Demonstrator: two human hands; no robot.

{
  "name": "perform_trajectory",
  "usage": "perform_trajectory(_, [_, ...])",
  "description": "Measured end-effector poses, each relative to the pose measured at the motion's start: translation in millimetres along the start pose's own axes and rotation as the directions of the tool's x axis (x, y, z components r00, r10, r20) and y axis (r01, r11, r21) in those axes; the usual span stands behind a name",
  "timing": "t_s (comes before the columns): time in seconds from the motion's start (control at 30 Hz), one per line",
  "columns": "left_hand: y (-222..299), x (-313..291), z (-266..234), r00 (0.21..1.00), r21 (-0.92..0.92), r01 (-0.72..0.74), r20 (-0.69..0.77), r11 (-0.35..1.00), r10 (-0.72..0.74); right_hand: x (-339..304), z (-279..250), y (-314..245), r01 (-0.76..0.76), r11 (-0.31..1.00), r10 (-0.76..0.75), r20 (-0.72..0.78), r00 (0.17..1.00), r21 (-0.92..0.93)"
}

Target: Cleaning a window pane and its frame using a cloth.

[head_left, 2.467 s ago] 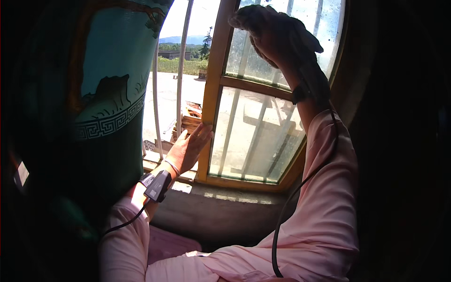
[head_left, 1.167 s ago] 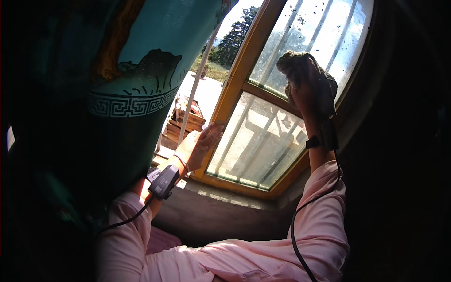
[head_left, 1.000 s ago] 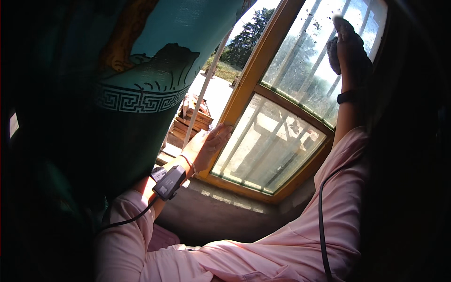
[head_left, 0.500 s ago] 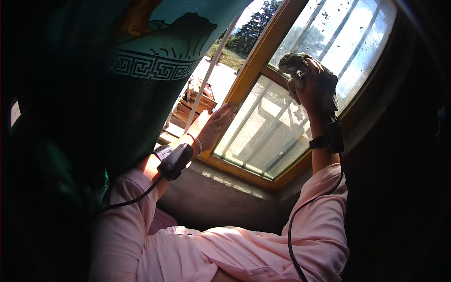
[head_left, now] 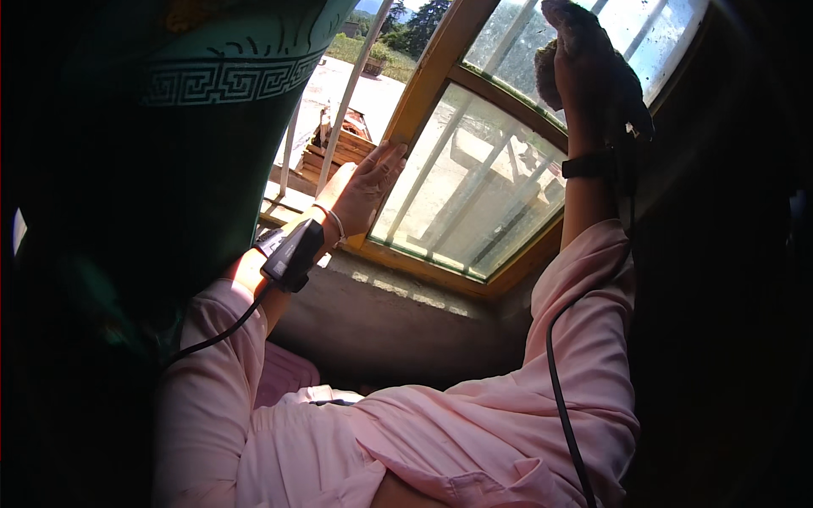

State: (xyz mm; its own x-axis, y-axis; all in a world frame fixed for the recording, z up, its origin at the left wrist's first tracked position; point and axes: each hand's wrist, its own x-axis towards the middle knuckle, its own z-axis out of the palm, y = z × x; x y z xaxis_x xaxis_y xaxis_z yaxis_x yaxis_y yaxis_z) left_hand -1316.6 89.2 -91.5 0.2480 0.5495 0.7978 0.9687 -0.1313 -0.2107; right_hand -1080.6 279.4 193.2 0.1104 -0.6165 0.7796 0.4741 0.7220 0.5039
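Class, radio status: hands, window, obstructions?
Right hand holding crumpled dark cloth at speckled upper glass pane. Left hand on yellow-brown wooden window frame. Large green painted vessel blocks view at left.

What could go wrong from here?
The large painted vessel stands close to the left arm, so a sideways knock might tip it. The cable curving down past the right sleeve could snag. The right hand holds a cloth up at the window's upper pane; pressing too hard might crack it.

The right hand (head_left: 586,74) holds a dark cloth (head_left: 549,78) at the upper pane (head_left: 515,52), the left hand (head_left: 362,190) touching the yellow frame (head_left: 423,95)
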Motion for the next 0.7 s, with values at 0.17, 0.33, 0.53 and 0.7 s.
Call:
perform_trajectory(0.17, [-1.2,-14.1,-20.6,0.998,0.228,0.021,0.052,0.973,-0.034,-53.4,-2.7,-85.7,0.112,0.961,-0.159,0.175,0.972,0.251])
perform_trajectory(0.33, [-10.2,-21.9,-12.2,0.998,0.124,0.047,0.028,0.991,-0.051,2.3,-55.5,-5.8,0.132,0.96,-0.098,0.148,0.984,-0.247])
perform_trajectory(0.53, [-0.5,-1.6,-1.9,1.0,0.146,0.006,0.019,0.989,-0.009,33.0,-28.7,73.2,-0.068,0.998,0.063,-0.21,0.976,-0.017])
perform_trajectory(0.7, [-7.6,-23.6,-21.3,0.994,0.185,0.095,0.042,0.978,-0.105,-29.8,14.2,-112.3,0.114,0.974,-0.154,0.204,0.967,0.196])
